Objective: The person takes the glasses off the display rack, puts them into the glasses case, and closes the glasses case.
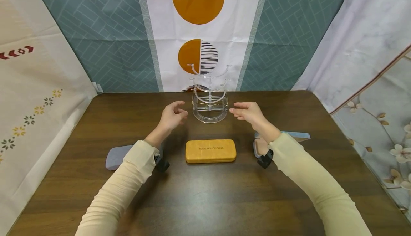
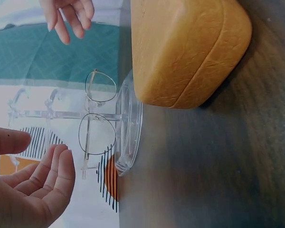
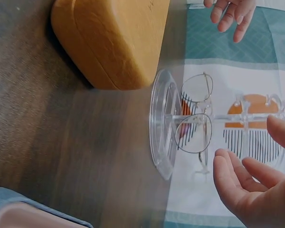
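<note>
A clear plastic tiered eyeglass stand stands near the table's back edge. Thin wire-framed glasses rest on its lowest tier, lenses facing the wrist cameras; the upper tiers hold nothing. My left hand hovers just left of the stand, fingers loosely bent, holding nothing. On the opposite side, my right hand hovers close to the stand, also without anything in its grasp. Neither hand visibly touches the stand or the glasses. Between my forearms, in front of the stand, lies a closed yellow glasses case with dark lettering.
A grey-blue case lies at the left, partly hidden by my left sleeve. Under my right forearm is an open light-blue case with a pinkish lining. Patterned cloths hang behind and beside the dark wooden table.
</note>
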Available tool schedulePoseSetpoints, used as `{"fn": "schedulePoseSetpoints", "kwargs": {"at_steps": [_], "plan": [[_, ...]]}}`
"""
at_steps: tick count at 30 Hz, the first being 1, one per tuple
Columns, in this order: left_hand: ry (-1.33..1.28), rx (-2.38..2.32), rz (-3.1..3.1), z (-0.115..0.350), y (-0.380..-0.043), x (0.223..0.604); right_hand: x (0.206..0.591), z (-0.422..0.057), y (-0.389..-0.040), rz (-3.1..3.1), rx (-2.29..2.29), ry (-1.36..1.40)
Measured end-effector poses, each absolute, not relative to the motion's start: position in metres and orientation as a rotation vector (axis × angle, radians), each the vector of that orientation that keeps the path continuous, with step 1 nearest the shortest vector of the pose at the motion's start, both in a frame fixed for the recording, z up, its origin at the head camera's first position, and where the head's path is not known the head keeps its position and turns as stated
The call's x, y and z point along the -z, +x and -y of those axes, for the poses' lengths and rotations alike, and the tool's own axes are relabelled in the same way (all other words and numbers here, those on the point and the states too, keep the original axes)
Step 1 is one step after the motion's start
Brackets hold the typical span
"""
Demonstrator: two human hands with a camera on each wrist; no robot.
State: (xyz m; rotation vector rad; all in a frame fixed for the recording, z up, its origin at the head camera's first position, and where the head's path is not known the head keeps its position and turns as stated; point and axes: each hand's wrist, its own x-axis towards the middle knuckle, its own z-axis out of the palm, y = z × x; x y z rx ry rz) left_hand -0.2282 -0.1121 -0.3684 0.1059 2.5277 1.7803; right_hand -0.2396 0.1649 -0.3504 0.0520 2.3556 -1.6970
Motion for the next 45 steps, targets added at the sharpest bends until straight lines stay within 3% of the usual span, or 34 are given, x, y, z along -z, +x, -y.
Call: {"fn": "schedulePoseSetpoints", "kwargs": {"at_steps": [45], "plan": [[-0.127,-1.685,-2.516,0.102,-0.298,0.387,0.374,-0.146,-0.299,-2.438,1.594,0.316]]}}
